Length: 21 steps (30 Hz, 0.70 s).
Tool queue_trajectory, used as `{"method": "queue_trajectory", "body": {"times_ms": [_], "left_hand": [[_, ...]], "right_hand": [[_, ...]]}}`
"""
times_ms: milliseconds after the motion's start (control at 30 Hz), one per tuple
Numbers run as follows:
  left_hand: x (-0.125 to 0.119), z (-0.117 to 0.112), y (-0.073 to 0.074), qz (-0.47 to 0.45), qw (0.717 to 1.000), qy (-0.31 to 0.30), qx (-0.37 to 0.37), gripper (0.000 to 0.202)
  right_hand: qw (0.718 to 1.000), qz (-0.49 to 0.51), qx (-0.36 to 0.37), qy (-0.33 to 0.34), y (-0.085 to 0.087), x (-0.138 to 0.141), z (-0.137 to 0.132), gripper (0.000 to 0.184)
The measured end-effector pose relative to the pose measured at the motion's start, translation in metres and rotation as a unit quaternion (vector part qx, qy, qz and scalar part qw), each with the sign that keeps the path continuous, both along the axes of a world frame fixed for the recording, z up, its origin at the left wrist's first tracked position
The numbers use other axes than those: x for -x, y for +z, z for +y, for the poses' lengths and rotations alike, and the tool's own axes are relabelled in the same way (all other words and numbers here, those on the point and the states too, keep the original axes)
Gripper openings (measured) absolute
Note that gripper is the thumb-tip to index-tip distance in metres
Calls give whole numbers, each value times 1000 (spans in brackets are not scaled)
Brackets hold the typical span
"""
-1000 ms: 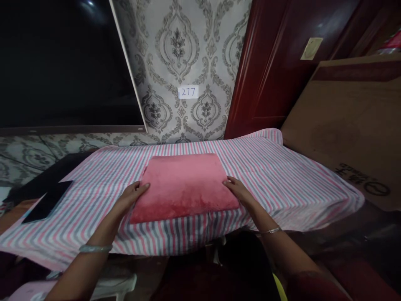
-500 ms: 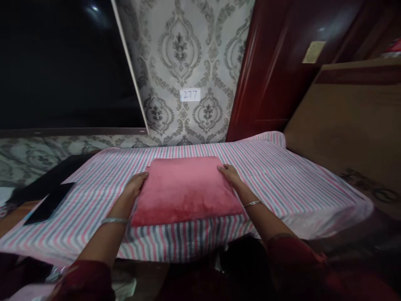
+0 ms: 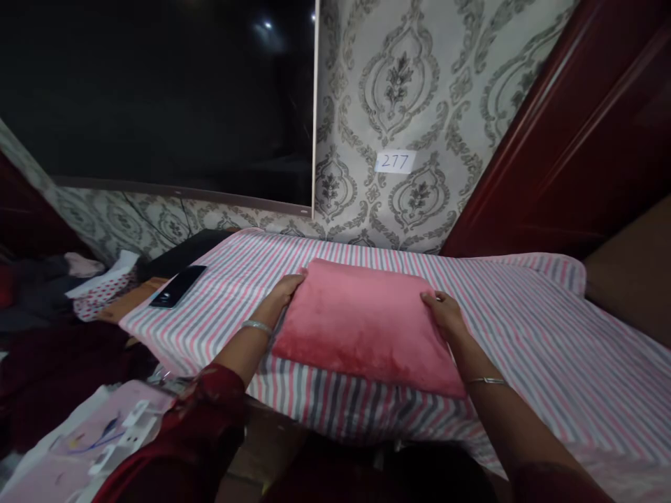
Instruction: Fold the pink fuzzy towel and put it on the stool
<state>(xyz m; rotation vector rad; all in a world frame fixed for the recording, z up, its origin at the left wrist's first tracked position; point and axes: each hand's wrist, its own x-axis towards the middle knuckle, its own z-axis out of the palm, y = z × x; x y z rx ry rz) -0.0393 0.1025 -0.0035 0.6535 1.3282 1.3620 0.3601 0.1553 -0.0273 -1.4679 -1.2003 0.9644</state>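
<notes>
A pink plush cushion lies flat on the striped cloth, its front edge close to the table's front. My left hand is closed on the cushion's left side near the far corner, with most of its fingers hidden. Opposite it, my right hand grips the right side near the other far corner, thumb on top and the remaining fingers largely out of sight. Both wrists wear a bracelet.
A dark phone lies on the cloth to the left. Behind, a large television stands against the patterned wall. A cardboard box is at the right, and a pink plastic case sits low at the left.
My view has swung left, so the cushion, phone and television appear further right. Both hands keep their places at the cushion's sides, and the cushion seems to stay put on the cloth.
</notes>
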Motion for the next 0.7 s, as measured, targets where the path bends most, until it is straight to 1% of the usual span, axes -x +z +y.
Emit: {"method": "queue_trajectory", "body": {"times_ms": [100,167,233,300,367,433,600,667,700], "left_hand": [[1,13,-3,4,1000,11,-5,29],[2,20,-5,4,1000,25,-15,27],[2,26,-7,-1,999,34,-27,26],[4,30,-9,-9,999,36,-29,27],[5,32,-13,-19,999,36,-23,28],[6,34,-16,-32,999,34,-19,29],[6,32,-19,-81,996,9,-41,20],[7,29,-19,-99,993,-4,-57,17],[7,27,-19,-108,992,-10,-68,15]], "right_hand": [[998,49,13,24,1,4,-2,31],[998,67,11,18,2,5,0,29],[997,80,-14,6,2,3,2,30],[995,92,-22,10,-1,2,3,30],[996,92,-2,20,-5,1,1,30],[996,81,24,27,-11,1,-2,32],[998,51,33,26,-18,-3,-3,35],[999,-4,30,22,-18,-6,0,31],[998,-52,27,16,-18,-8,2,28]]}}
